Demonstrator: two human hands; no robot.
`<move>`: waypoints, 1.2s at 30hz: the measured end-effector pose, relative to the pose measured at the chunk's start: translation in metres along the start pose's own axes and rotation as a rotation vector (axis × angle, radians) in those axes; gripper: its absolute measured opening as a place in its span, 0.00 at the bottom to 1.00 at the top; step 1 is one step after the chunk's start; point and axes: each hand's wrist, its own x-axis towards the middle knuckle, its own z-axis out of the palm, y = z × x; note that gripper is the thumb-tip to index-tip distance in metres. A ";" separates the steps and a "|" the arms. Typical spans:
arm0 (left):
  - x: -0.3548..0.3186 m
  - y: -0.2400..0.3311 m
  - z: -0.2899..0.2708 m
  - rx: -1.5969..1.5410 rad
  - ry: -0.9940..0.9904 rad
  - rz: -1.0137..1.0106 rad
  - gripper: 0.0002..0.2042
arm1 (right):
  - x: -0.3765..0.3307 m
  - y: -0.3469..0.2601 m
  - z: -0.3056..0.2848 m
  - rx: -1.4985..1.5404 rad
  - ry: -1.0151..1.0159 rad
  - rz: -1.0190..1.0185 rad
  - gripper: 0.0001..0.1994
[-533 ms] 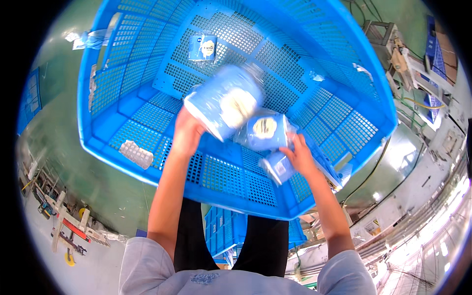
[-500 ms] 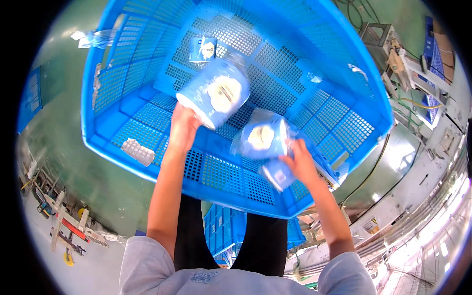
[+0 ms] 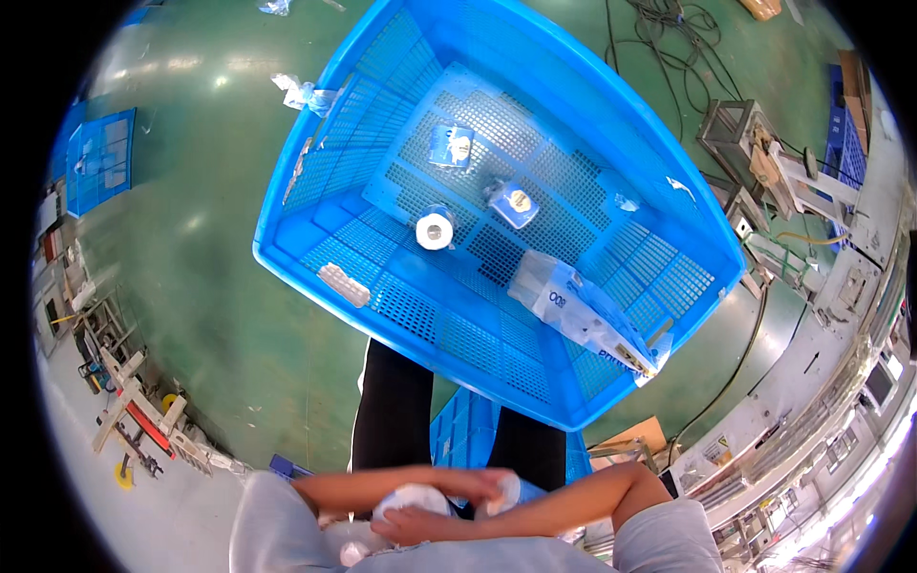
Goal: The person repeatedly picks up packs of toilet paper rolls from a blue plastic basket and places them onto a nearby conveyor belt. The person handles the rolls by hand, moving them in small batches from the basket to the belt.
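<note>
My forearms cross low in front of my waist. My left hand (image 3: 484, 486) reaches to the right and is closed on a blue-and-white wrapped paper roll (image 3: 517, 491). Passing below it to the left, my right hand (image 3: 413, 526) curls against a second paper roll (image 3: 413, 498) with a white end. Both hands are slightly blurred, and the forearms hide part of the rolls. Ahead stands a big blue plastic crate (image 3: 521, 406). Inside it lie a roll with its white end up (image 3: 436, 232), a blue packet with a pale label (image 3: 451, 146), and a similar blue packet (image 3: 516, 204).
A printed plastic bag (image 3: 585, 307) hangs inside the crate's near right wall. Another blue crate (image 3: 461, 430) stands between my legs. Black cables (image 3: 676, 33) lie on the green floor at upper right. Metal frames (image 3: 745, 162) stand to the right, with a machine part (image 3: 143, 420) at left.
Both hands have come out of the crate toward my waist, and the arms now cross. The wrapped items they held inside it are no longer there. The crate appears farther right.
</note>
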 end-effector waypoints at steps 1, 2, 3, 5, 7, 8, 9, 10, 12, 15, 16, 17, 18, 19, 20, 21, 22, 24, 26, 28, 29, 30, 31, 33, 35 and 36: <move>-0.006 -0.007 0.000 -0.027 -0.027 0.010 0.28 | 0.000 0.003 -0.012 0.113 -0.048 -0.028 0.19; -0.012 -0.015 0.002 -0.075 -0.022 0.042 0.29 | -0.005 0.005 -0.035 0.242 -0.121 -0.094 0.19; -0.021 -0.019 0.000 -0.123 -0.024 0.074 0.29 | -0.007 0.009 -0.071 0.386 -0.181 -0.149 0.19; -0.036 -0.027 -0.005 -0.215 0.014 0.127 0.29 | -0.001 0.046 -0.141 0.650 -0.226 -0.176 0.19; -0.043 -0.039 -0.025 -0.286 0.062 0.138 0.30 | 0.024 0.133 -0.190 0.803 -0.023 0.010 0.17; -0.047 -0.043 -0.036 -0.297 0.081 0.080 0.33 | 0.036 0.200 -0.194 0.707 0.316 0.167 0.19; -0.053 -0.046 -0.044 -0.298 0.088 0.122 0.32 | 0.051 0.274 -0.194 0.457 0.689 0.383 0.21; -0.058 -0.053 -0.051 -0.303 0.097 0.160 0.32 | 0.070 0.347 -0.192 0.123 0.978 0.621 0.24; -0.070 -0.063 -0.067 -0.294 0.093 0.151 0.34 | 0.082 0.456 -0.184 -0.297 1.029 0.984 0.31; -0.096 -0.052 -0.092 -0.211 0.151 0.081 0.29 | 0.092 0.547 -0.179 -0.167 0.962 1.093 0.39; -0.104 -0.048 -0.098 -0.394 0.160 0.050 0.31 | 0.092 0.569 -0.178 -0.041 0.966 1.078 0.41; -0.109 -0.052 -0.110 -0.372 0.189 0.059 0.31 | 0.097 0.577 -0.180 -0.025 0.917 1.117 0.40; -0.114 -0.060 -0.111 -0.360 0.221 0.083 0.30 | 0.105 0.572 -0.183 -0.015 0.852 1.145 0.40; -0.116 -0.066 -0.113 -0.340 0.247 0.099 0.30 | 0.105 0.567 -0.188 -0.006 0.795 1.179 0.39; -0.118 -0.053 -0.113 -0.537 0.188 0.133 0.32 | 0.102 0.559 -0.188 -0.025 0.823 1.128 0.36; -0.118 -0.051 -0.111 -0.505 0.183 0.167 0.32 | 0.093 0.554 -0.184 -0.050 0.852 1.004 0.34; -0.118 -0.050 -0.109 -0.468 0.174 0.197 0.32 | 0.075 0.543 -0.175 -0.075 0.884 0.883 0.33; -0.115 -0.042 -0.105 -0.377 0.157 0.256 0.33 | 0.047 0.513 -0.166 -0.141 0.975 0.651 0.30; -0.110 -0.035 -0.099 -0.276 0.154 0.310 0.34 | 0.029 0.468 -0.163 -0.153 1.036 0.505 0.28; -0.104 -0.028 -0.092 -0.188 0.132 0.453 0.35 | 0.012 0.403 -0.172 -0.114 1.053 0.449 0.28; -0.101 -0.025 -0.086 -0.141 0.111 0.515 0.36 | 0.000 0.377 -0.174 -0.133 1.066 0.408 0.28; -0.096 -0.021 -0.081 -0.109 0.130 0.507 0.37 | -0.012 0.356 -0.175 -0.151 1.081 0.368 0.28; -0.094 -0.016 -0.074 -0.050 0.149 0.515 0.36 | -0.023 0.336 -0.176 -0.167 1.092 0.327 0.28; -0.092 -0.004 -0.061 0.068 0.185 0.528 0.35 | -0.042 0.300 -0.176 -0.221 1.109 0.300 0.28; -0.085 -0.006 -0.055 0.102 0.164 0.551 0.32 | -0.058 0.275 -0.173 -0.236 1.119 0.260 0.28; -0.082 -0.006 -0.050 0.081 0.140 0.545 0.32 | -0.066 0.265 -0.168 -0.212 1.126 0.267 0.27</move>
